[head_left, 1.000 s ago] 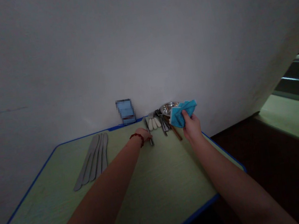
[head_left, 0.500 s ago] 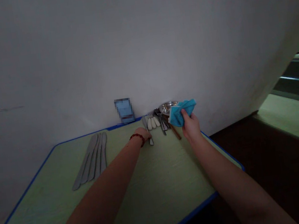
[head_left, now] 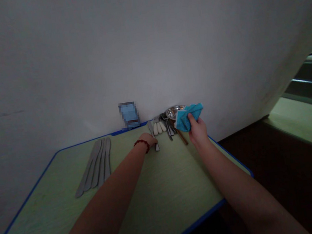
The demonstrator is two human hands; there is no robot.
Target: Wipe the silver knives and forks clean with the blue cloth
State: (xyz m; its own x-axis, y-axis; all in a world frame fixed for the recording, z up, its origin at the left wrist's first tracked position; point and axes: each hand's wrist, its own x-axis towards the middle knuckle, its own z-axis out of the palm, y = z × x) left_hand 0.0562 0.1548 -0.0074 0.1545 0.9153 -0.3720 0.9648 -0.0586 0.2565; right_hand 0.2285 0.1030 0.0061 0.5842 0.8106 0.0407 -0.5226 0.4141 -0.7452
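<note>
Hardly any shift from a second ago: left hand [head_left: 148, 140] and right hand [head_left: 197, 131] sit almost where they were, so the knife [head_left: 157, 148] is still flat on the table [head_left: 155, 201]; near edge bare green top, row of grey knives [head_left: 95, 170] side by side at left, well apart; left fingers rest on the knife, grip closed round it or not, cannot tell; right grip pinches a folded blue cloth [head_left: 187, 116], held up, clear of the knife; behind it cutlery pile [head_left: 159, 127] and steel bowl [head_left: 173, 111] by the wall
</note>
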